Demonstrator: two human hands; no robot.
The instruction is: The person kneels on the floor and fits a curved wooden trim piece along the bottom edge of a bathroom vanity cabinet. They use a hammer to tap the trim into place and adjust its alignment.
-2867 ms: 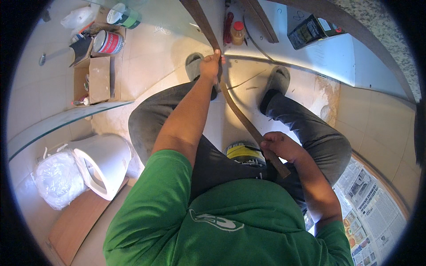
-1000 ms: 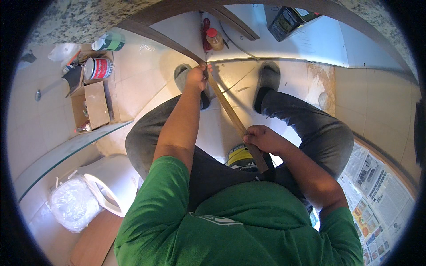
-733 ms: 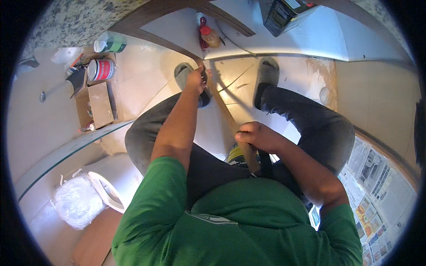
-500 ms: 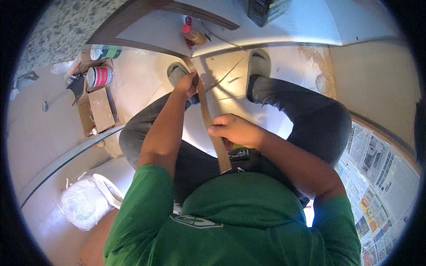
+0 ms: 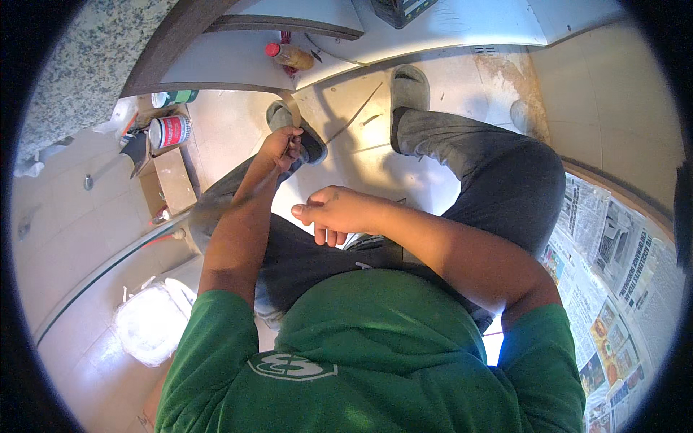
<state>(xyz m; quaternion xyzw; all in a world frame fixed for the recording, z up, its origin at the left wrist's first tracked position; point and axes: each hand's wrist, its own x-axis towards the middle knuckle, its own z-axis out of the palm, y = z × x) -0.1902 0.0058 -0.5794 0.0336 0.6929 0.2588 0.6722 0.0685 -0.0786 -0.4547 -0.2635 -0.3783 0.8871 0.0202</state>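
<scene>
1. The right hand [image 5: 336,216], at the centre of the frame, is seen curled with the fingers bent downward; whether anything is gripped in it cannot be told.
2. The left hand [image 5: 283,142], higher up and left of centre, is clenched around a thin wooden strip [image 5: 294,115], whose visible end runs upward from the fist toward the white board [image 5: 238,68].
3. A blurred streak is seen running from the left fist toward the left edge; what it is cannot be told.
4. A white plastic bag [image 5: 151,325] lies at lower left, and newspaper [image 5: 621,267] is spread at right.
5. A cardboard piece [image 5: 175,180] and a red-and-white can [image 5: 168,132] are found at upper left.
6. The two grey shoes [image 5: 410,88] are planted on the pale floor below the board.
7. Farthest, a bottle with a red cap [image 5: 291,55] lies at top centre on the board.
</scene>
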